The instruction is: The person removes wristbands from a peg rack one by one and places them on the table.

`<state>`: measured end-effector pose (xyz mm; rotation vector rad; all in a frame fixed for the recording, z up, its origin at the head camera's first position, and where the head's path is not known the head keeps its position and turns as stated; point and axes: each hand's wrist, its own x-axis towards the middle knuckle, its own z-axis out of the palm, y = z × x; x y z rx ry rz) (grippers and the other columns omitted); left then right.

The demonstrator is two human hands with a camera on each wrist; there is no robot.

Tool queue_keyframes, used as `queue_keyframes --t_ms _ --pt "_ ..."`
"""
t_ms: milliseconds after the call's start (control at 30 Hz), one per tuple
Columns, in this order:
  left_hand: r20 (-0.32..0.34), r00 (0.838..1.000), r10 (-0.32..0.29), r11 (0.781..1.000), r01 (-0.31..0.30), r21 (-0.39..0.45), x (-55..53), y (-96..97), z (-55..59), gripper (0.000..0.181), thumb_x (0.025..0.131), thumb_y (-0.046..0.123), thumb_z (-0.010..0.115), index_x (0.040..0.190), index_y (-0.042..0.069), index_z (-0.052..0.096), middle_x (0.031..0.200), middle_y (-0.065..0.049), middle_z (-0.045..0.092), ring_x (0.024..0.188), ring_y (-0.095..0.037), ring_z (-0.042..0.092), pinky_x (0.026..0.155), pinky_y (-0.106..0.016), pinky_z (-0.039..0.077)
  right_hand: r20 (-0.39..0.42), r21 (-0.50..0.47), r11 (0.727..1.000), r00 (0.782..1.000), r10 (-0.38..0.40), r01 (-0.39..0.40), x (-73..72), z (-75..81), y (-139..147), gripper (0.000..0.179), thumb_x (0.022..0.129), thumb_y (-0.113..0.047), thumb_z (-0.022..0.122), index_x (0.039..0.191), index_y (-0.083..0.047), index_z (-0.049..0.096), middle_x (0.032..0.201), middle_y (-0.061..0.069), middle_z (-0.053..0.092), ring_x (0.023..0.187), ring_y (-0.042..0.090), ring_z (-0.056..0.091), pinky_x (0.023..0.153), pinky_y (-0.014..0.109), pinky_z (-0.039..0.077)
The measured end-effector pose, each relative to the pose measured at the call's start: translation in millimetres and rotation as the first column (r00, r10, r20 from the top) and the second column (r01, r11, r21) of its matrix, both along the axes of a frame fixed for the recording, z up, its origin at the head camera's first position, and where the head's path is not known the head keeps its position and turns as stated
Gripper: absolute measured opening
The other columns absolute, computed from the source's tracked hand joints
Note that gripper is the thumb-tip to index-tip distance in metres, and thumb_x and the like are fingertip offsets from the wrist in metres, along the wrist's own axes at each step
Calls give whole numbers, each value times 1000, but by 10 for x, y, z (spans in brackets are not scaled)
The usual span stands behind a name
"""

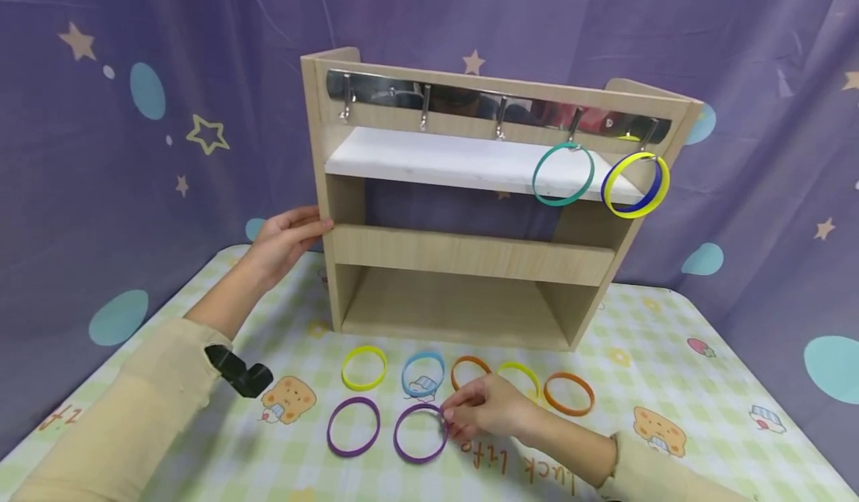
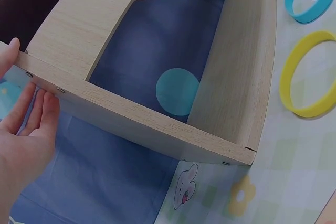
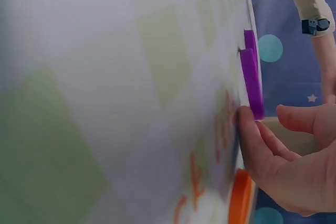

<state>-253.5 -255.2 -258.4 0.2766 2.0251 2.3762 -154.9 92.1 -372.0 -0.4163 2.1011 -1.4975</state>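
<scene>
My left hand (image 1: 278, 248) touches the left side panel of a small wooden shelf (image 1: 470, 254), thumb at its front edge and fingers against the outer face, as the left wrist view shows. Down on the table, my right hand (image 1: 493, 409) reaches the right edge of a purple wristband (image 1: 396, 442). In the right wrist view its fingertips (image 3: 245, 115) are at that band (image 3: 252, 85), with the thumb held apart. Another purple wristband (image 1: 329, 431) lies to the left. From the shelf's hooks hang a green wristband (image 1: 535, 181) and, at the far right, yellow (image 1: 664, 189) and blue wristbands.
Between shelf and hands lie a yellow wristband (image 1: 344, 375), a light blue one (image 1: 404, 375), an orange one (image 1: 453, 375), another yellow one (image 1: 526, 370) and another orange one (image 1: 570, 412). A metal hook rail (image 1: 463, 103) crosses the shelf's top. Purple curtain (image 1: 201, 54) stands behind.
</scene>
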Motion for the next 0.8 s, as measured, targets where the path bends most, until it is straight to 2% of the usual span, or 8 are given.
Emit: queue_keyframes --t_ms 133,333,467,600,800 --pt "-5 1000 -2 1000 2 -5 1 0 11 34 92 11 64 122 10 48 102 13 65 97 0 62 91 -9 47 -45 42 999 999 7 -5 -31 98 63 24 87 -10 69 103 8 69 87 18 73 73 22 73 71 32 62" --pt "-6 1000 2 1000 -3 -18 4 2 8 37 93 12 64 125 8 47 102 13 65 98 0 62 91 -10 47 -44 74 997 999 30 -27 -92 271 187 34 90 -18 68 113 7 65 96 17 72 84 25 73 82 34 61" --pt "-13 1000 3 1000 -3 -13 -1 5 4 35 93 11 64 123 8 47 101 13 65 97 0 62 90 -9 48 -54 72 997 998 41 -37 -138 405 278 39 92 -20 66 119 8 61 107 21 69 92 26 71 88 38 60" --pt "-12 1000 2 1000 -2 -7 1 4 4 33 93 10 64 121 10 48 101 13 65 96 0 62 90 -9 49 -76 58 998 997 33 -28 -172 536 370 41 94 -21 64 122 9 59 114 23 67 98 28 70 91 41 58" --pt "-10 1000 1 1000 -1 -11 6 4 5 31 93 10 63 120 11 49 102 12 65 97 0 62 91 -9 47 -128 62 998 992 -13 21 -228 722 501 45 94 -25 64 125 7 57 115 19 68 101 20 69 92 38 58"
